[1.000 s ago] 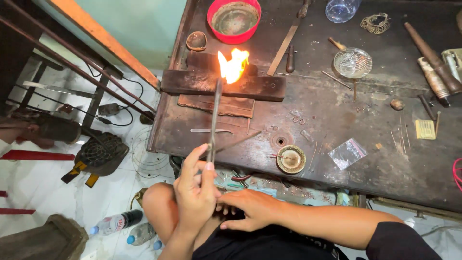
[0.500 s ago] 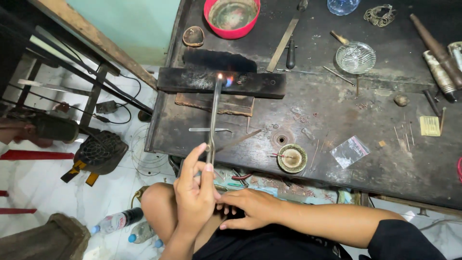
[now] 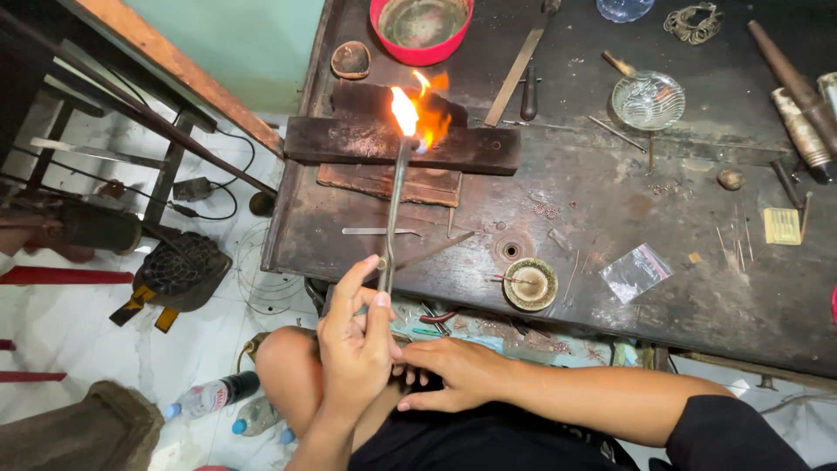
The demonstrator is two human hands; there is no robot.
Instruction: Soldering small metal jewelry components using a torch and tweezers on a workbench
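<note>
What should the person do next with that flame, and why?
Probably hold the torch steady and keep the flame on the dark block. The left hand grips the torch low on its stem, the flame burns right over the block's top edge, and the right hand rests by the lap, away from any tool on the bench.

Two plastic bottles (image 3: 209, 397) on the floor, one red bowl (image 3: 421, 30), one torch (image 3: 392, 209), two hands (image 3: 353, 349).
</note>
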